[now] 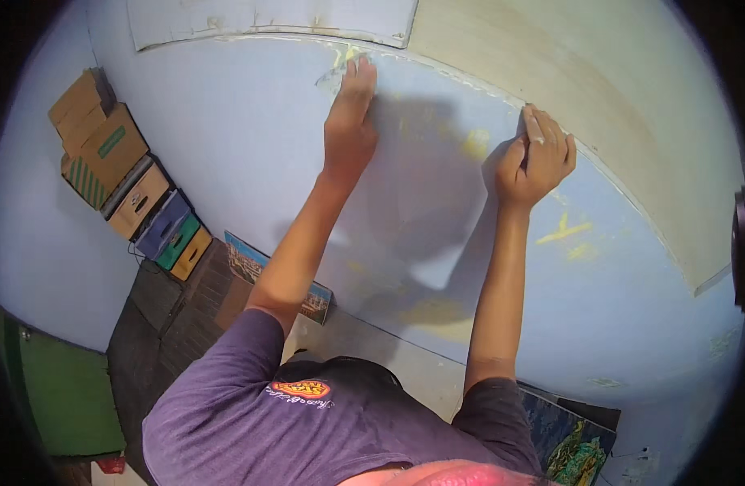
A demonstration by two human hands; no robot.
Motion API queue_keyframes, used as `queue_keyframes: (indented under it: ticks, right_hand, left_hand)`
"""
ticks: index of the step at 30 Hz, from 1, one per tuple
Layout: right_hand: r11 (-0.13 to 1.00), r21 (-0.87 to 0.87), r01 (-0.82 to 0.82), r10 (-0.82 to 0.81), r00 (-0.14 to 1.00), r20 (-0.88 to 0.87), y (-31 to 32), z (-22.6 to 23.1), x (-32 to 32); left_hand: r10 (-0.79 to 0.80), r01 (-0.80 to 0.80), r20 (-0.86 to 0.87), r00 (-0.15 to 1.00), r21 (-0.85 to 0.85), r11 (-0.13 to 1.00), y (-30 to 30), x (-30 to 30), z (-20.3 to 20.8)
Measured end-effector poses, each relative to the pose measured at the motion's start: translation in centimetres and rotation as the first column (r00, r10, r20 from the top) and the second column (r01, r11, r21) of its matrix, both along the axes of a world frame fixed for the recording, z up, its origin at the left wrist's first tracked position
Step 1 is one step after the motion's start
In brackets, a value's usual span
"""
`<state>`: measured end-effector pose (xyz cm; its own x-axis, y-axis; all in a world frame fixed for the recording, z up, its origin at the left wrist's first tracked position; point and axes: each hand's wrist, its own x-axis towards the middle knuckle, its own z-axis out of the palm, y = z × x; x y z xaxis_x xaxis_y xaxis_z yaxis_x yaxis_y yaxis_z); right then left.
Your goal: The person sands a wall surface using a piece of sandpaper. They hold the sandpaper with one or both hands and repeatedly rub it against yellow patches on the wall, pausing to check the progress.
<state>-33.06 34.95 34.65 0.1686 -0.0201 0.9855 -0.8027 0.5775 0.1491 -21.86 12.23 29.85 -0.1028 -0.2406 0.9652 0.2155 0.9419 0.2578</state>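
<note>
My left hand (350, 130) reaches up to the pale blue wall (251, 121), its fingers stretched out against the surface just under the upper seam. Beside those fingertips is a grey-green patch (329, 79) with yellow smears; I cannot make out whether it is bare wall or a thin flat thing. Farther right, my right hand (538, 162) lies with spread, slightly bent fingers at the lower edge of a cream panel (615, 130). A whitish smear marks one of its fingers. Neither hand shows a tool.
Yellow patches (563, 233) dot the wall. At left stand a cardboard box (105, 154) and a stack of coloured drawers (166, 231). A picture panel (247, 257) leans low on the wall; another dark picture (563, 433) is at lower right. A green panel (68, 389) stands lower left.
</note>
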Motion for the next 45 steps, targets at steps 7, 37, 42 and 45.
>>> queue_keyframes:
  ticks: [7, 37, 42, 45]
  right_hand:
    - [1.0, -0.021, 0.015, -0.015, 1.0, 0.006, 0.4, 0.3, 0.5]
    - [0.995, -0.069, -0.065, 0.065, 0.998, -0.007, -0.7, 0.2, 1.0]
    - [0.994, -0.066, -0.084, 0.086, 0.996, 0.029, -0.6, 0.2, 1.2]
    - [0.995, -0.051, -0.083, 0.086, 0.995, 0.046, 0.1, 0.2, 1.1]
  left_hand:
    - [0.019, -0.022, 0.135, 0.991, 0.022, 1.0, 2.4, -0.7, -7.3]
    - [-0.002, 0.02, 0.236, 0.972, -0.076, 0.997, 0.8, 2.1, -11.6]
    - [-0.067, 0.075, 0.236, 0.969, -0.026, 0.997, 2.5, 4.9, -8.9]
    - [-0.054, 0.063, 0.135, 0.989, -0.063, 0.996, 2.8, 4.5, -5.5]
